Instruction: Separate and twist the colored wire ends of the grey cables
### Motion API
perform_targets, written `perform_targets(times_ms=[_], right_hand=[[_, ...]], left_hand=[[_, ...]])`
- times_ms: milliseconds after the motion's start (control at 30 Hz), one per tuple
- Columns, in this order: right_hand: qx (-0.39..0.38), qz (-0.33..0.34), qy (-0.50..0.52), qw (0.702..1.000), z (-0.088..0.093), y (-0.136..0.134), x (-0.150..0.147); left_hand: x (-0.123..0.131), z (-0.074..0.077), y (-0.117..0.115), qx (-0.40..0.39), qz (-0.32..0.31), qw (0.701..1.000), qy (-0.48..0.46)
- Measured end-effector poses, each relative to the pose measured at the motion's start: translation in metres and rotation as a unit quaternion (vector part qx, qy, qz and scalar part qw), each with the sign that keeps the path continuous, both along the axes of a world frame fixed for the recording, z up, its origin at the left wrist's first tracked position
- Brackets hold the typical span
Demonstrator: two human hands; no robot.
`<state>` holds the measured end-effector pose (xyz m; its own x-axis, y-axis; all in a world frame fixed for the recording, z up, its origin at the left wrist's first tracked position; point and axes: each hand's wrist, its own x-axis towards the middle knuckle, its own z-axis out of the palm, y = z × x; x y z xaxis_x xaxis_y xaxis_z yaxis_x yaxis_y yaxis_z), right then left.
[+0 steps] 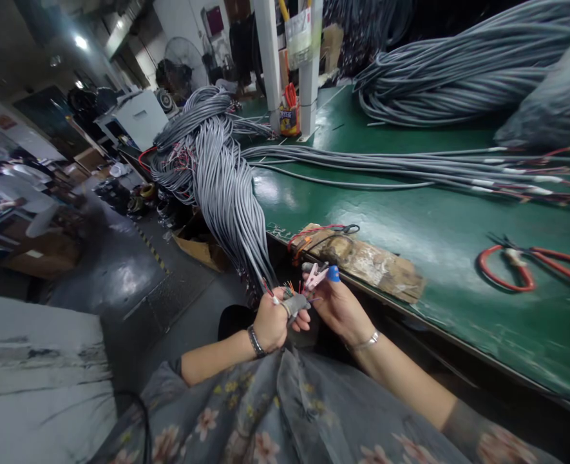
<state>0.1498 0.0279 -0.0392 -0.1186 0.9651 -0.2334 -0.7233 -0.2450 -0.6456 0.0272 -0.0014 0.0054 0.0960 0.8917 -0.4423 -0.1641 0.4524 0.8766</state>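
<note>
My left hand (271, 323) is closed in a fist round the end of a grey cable (294, 304) whose thin coloured inner wires stick up. My right hand (337, 304) is closed on a small pink tool (315, 276) right beside those wire ends; a blue cap (333, 273) covers one fingertip. Both hands hover over my lap, just in front of the green table's (410, 219) near edge. A thick bundle of grey cables (227, 187) hangs off the table edge down toward my left hand.
A worn wooden block (366, 259) with red wire lies at the table edge. Red-handled scissors (526, 265) lie to the right. Grey cable piles (458, 71) and stripped cable ends (531, 180) cover the far table. A white post (308, 64) stands behind; an aisle with boxes lies left.
</note>
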Motion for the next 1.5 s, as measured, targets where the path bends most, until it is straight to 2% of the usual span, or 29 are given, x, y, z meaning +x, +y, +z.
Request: perform_targets(times_ms=[133,267,400,533,633,733,833,967,1200,1367,1500], right_hand=[[0.010,0.097,-0.013,0.995,0.003,-0.007,0.010],[0.028,0.179,-0.100,0.978,0.006,-0.012,0.024],[0.100,0.165,-0.206,0.959,0.013,-0.015,0.026],[0.178,0.145,-0.298,0.926,0.021,-0.020,0.020],[0.206,0.125,-0.332,0.912,0.022,-0.024,0.020],[0.185,0.110,-0.309,0.926,0.018,-0.026,0.025],[0.132,0.104,-0.265,0.949,0.011,-0.030,0.026],[0.102,0.092,-0.205,0.969,0.007,-0.035,0.016],[0.106,0.120,-0.236,0.959,0.012,-0.025,0.007],[0.087,0.139,-0.181,0.970,0.007,-0.022,0.012],[0.014,0.136,-0.091,0.986,0.004,-0.019,0.020]], left_hand=[[-0.004,-0.006,-0.002,0.013,-0.013,1.000,0.015],[-0.011,-0.017,-0.005,0.036,-0.045,0.998,0.037],[-0.015,-0.022,-0.006,0.029,-0.093,0.992,0.075],[-0.015,-0.021,-0.005,-0.014,-0.155,0.983,0.093],[-0.014,-0.020,-0.003,-0.019,-0.170,0.980,0.098],[-0.015,-0.019,-0.003,0.001,-0.127,0.989,0.081],[-0.014,-0.020,-0.003,0.022,-0.080,0.995,0.062],[-0.013,-0.020,-0.003,0.025,-0.074,0.996,0.052],[-0.018,-0.022,-0.004,0.017,-0.098,0.994,0.042],[-0.019,-0.018,-0.005,0.025,-0.038,0.999,0.011],[-0.017,-0.008,-0.003,0.012,-0.003,1.000,-0.025]])
